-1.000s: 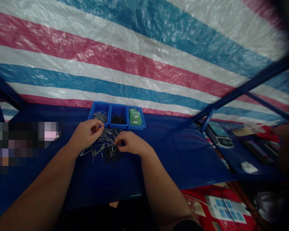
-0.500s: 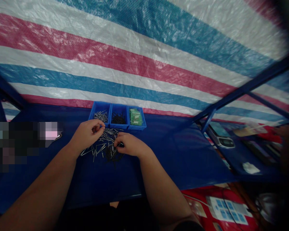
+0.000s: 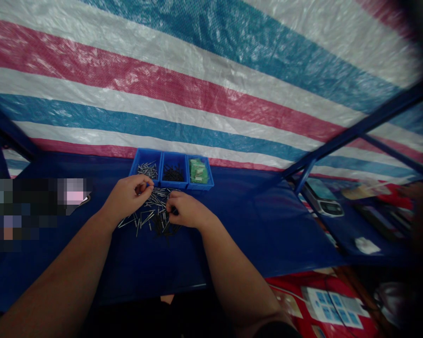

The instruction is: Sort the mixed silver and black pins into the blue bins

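Note:
A loose pile of slim silver metal pins [image 3: 141,223], which look like blind rivets, lies on the blue table, with small black pieces [image 3: 160,227] mixed in at its near right side. My left hand [image 3: 131,193] hovers at the pile's upper left, thumb and fingertips pinched together; anything between them is too small to see. At the pile's right edge, my right hand [image 3: 185,210] has its fingers curled down among the pieces, and what they grip is hidden. Behind the pile are a bin of silver pins [image 3: 148,170] and a bin of black pieces [image 3: 172,173].
A third blue bin [image 3: 206,187] holds green-and-white packets [image 3: 198,171]. Striped sheeting [image 3: 197,98] hangs behind the blue table [image 3: 254,225]. Rightward, past a blue frame bar [image 3: 305,176], a digital scale [image 3: 326,199] and crumpled white paper [image 3: 366,245] rest on another surface. The far left is pixelated.
My right hand has shifted slightly up and left over the pile, its fingers more curled. The left hand stays in place, and the bins have not moved.

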Demonstrator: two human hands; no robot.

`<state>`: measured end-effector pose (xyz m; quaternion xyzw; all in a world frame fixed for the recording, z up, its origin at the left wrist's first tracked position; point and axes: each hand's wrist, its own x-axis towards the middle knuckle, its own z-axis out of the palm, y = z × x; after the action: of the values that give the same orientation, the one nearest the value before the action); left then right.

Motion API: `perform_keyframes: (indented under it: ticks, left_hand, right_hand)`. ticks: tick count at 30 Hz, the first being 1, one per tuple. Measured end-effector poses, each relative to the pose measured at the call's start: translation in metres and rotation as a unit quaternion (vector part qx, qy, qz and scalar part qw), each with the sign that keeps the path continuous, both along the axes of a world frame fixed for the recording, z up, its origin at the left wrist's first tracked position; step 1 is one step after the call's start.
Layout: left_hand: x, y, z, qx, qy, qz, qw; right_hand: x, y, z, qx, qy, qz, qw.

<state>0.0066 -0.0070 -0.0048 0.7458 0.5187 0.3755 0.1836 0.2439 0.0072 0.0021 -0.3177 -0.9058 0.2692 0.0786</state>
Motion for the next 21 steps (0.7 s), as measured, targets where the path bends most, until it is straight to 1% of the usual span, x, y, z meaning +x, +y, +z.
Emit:
perform_keyframes:
  ticks: [3, 13, 21]
  left_hand:
    - [-0.0002, 0.0, 0.0002, 0.004, 0.0, -0.001, 1.0]
    - [0.0006, 0.0005, -0.0009, -0.004, -0.004, 0.0, 1.0]
    - [0.0006, 0.0011, -0.0017, -0.009, -0.001, -0.005, 1.0]
  right_hand:
    - [0.0, 0.0007, -0.0005, 0.009, 0.004, 0.007, 1.0]
    - [-0.0002, 0.0021, -0.002, 0.003, 0.015, -0.012, 1.0]
    - [-0.0001, 0.0048, -0.0062, 0.005, 0.021, 0.001, 1.0]
